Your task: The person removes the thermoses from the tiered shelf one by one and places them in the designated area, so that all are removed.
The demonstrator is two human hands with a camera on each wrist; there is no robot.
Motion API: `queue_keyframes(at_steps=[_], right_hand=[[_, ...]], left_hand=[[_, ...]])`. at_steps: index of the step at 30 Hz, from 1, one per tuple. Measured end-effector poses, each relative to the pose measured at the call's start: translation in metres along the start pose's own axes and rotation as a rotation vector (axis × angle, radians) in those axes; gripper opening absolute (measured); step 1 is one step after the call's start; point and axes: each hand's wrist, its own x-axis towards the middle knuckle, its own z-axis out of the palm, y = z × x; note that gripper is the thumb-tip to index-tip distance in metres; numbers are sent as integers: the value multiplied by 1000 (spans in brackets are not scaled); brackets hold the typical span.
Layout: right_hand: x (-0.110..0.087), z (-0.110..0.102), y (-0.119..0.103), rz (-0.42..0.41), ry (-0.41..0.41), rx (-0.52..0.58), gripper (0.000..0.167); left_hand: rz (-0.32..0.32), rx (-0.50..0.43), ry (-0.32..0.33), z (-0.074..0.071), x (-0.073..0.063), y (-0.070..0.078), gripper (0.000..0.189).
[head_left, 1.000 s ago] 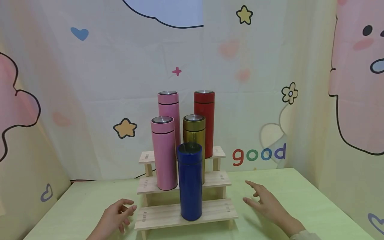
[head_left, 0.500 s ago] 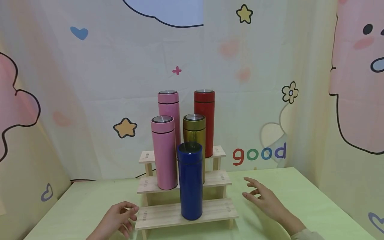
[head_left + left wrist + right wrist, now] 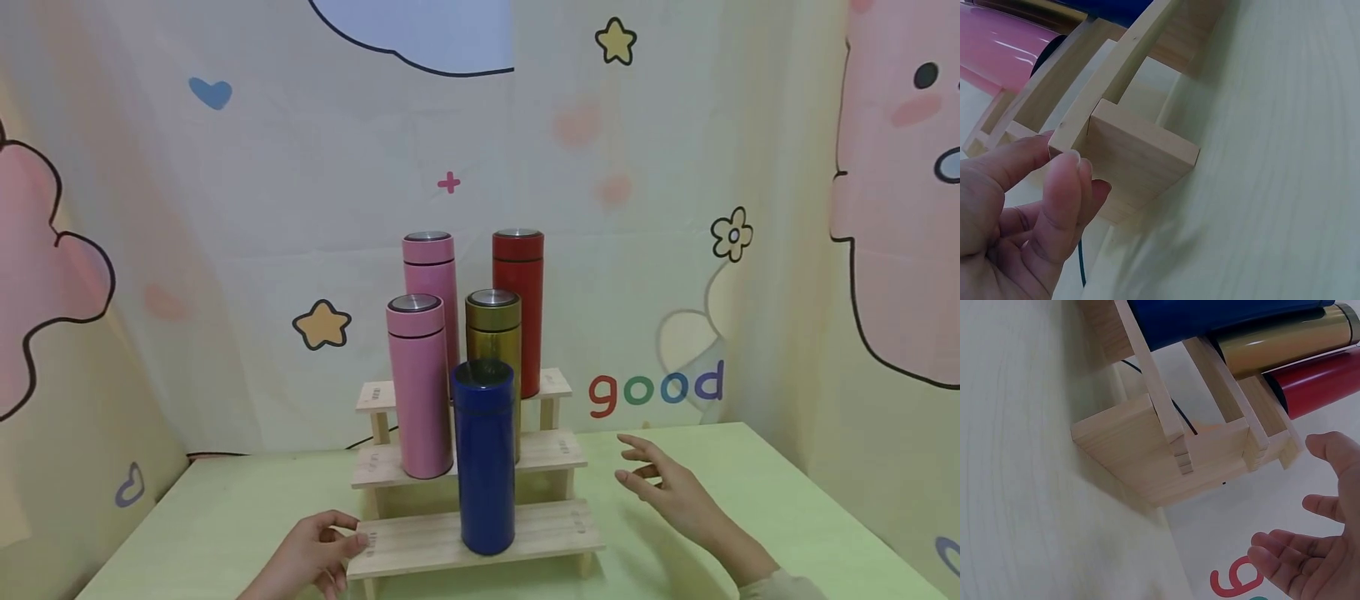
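A three-tier wooden display stand (image 3: 412, 537) carries several capped, thermos-style bottles. At the left end of its lowest shelf, my left hand (image 3: 307, 554) pinches the board's corner between thumb and finger, seen close up in the left wrist view. The blue bottle (image 3: 486, 467) stands upright on that lowest shelf. One tier up are a pink bottle (image 3: 420, 400) and a gold bottle (image 3: 493, 333). Another pink bottle (image 3: 430, 275) and a red bottle (image 3: 528, 292) stand on the top shelf, partly hidden. My right hand (image 3: 667, 483) hovers right of the stand, fingers spread, holding nothing.
The stand rests on a pale green tabletop (image 3: 225, 500). Behind it hangs a cartoon-printed curtain (image 3: 375, 167), with more cloth at both sides. A thin dark cord (image 3: 1184, 415) shows through the gap beneath the shelves in the right wrist view.
My left hand has moved right, onto the end of the lowest shelf. The right hand has risen slightly beside the stand. The head view has shifted a little; the bottles keep their places.
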Motion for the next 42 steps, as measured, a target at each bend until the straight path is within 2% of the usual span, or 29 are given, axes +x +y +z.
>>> queue_keyframes(at_steps=[5,13,22,27,34,42], right_hand=[[4,-9,-6,-17,-2,-3,57],[18,-28,-20,-67,1,-29,59],[30,-56,-46,-140,12,-77,59],[38,-66,-61,-153,3,-90,61],[54,-79,-79,-154,26,-180,63],[76,-100,-114,-132,39,-220,72]], left_hand=[[2,-3,-4,3,2,-2,63],[-1,-47,-12,2,5,-5,57],[9,-119,-46,2,7,-9,53],[21,-179,-78,0,7,-11,47],[24,-196,-90,-1,8,-13,39],[13,-239,-98,0,9,-12,33]])
